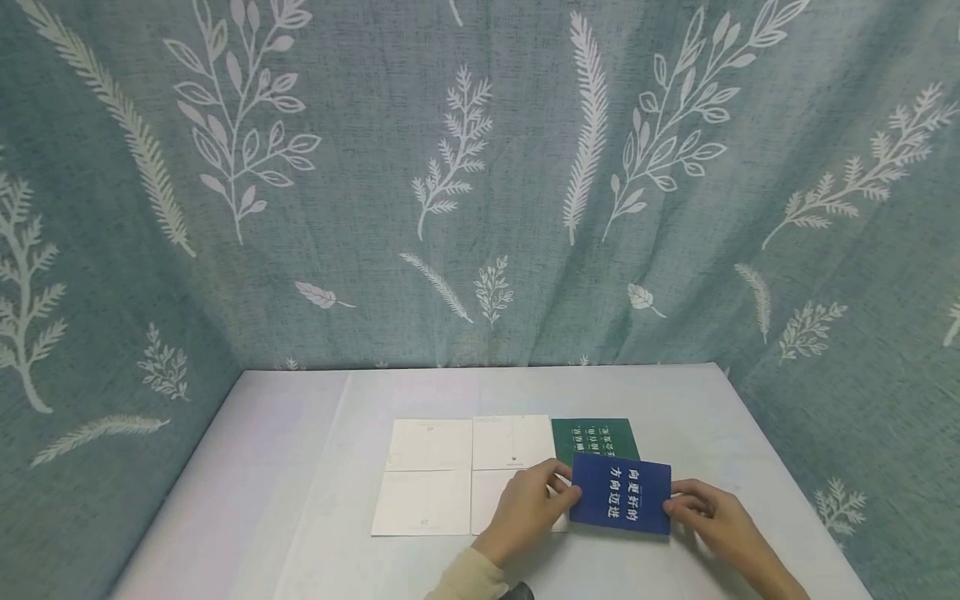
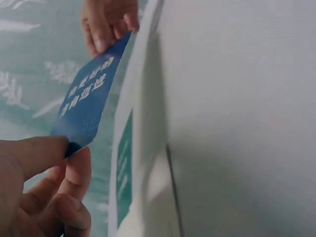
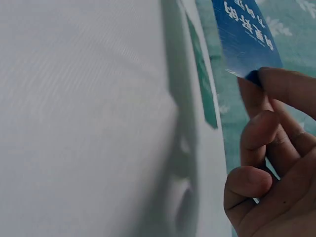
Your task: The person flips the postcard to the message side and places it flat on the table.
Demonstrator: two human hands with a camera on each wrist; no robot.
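Head feed bright, even for me; soft light, seemingly overhead, faint shadows on tabletop (image 1: 315, 500) below left fingers (image 1: 562, 500) and right fingers (image 1: 690, 487). Print on white cards (image 1: 431, 508), left of fingers, too small to read. Left wrist feed hazier, grey shadow right of fingers. Right wrist dimmest I get (fine streaking over white); blurred shadow left of fingers, pale sheen on blue card (image 3: 247, 42) above fingertips.
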